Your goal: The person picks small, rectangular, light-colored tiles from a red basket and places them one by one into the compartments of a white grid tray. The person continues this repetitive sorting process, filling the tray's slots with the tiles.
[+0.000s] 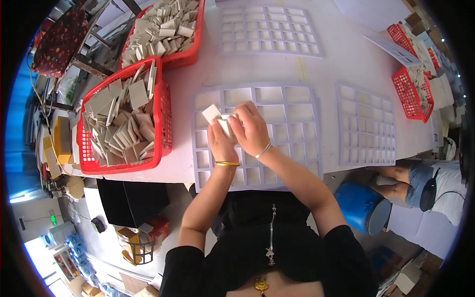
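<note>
Several flat white tiles (226, 124) are held together between my two hands, above a pale compartment tray (253, 94). One square tile (212, 113) sticks out toward the upper left from my left hand (221, 141), whose fingers are closed round the tiles from below. My right hand (252, 128) is closed against the same tiles from the right, its thumb pressing on them. Its other fingers are bent and partly hide what they touch. Both forearms cross the tray's near part and cover some of its compartments.
At the left, a red basket (159, 119) heaped with tiles stands beside the tray, with another red basket (198, 39) behind it. Further compartment trays lie at the back (316, 49) and right (341, 123). Red baskets (410, 96) line the far right, near a blue barrel (361, 205) and another person (420, 185).
</note>
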The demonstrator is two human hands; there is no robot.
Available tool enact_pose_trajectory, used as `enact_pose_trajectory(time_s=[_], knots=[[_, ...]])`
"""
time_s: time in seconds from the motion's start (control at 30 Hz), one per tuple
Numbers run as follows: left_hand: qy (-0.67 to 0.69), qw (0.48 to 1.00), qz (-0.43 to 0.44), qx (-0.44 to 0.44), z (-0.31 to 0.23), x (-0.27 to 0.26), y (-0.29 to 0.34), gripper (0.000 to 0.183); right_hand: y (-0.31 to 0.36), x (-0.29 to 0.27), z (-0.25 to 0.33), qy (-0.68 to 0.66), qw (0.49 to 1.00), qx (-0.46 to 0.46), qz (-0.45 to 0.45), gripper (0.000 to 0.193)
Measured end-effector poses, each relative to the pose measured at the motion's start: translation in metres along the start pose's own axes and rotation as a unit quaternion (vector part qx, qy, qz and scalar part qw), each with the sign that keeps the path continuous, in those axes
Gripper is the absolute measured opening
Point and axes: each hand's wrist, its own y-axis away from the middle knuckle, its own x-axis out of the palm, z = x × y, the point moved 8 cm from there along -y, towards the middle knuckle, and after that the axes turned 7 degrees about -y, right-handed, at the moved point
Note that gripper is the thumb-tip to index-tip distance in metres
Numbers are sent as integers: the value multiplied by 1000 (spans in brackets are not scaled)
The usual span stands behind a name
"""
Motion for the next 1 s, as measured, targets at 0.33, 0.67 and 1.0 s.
enact_pose_trajectory(time_s=[0.33, 0.67, 1.0], knots=[[-92, 989, -11, 111, -24, -61, -18, 24, 54, -28, -89, -66, 963, 252, 67, 13], [-272, 956, 60, 93, -8, -75, 17, 30, 57, -12, -106, 10, 944, 226, 240, 13], [-421, 893, 120, 103, -16, -56, 24, 24, 33, -7, -51, 98, 965, 77, 232, 21]])
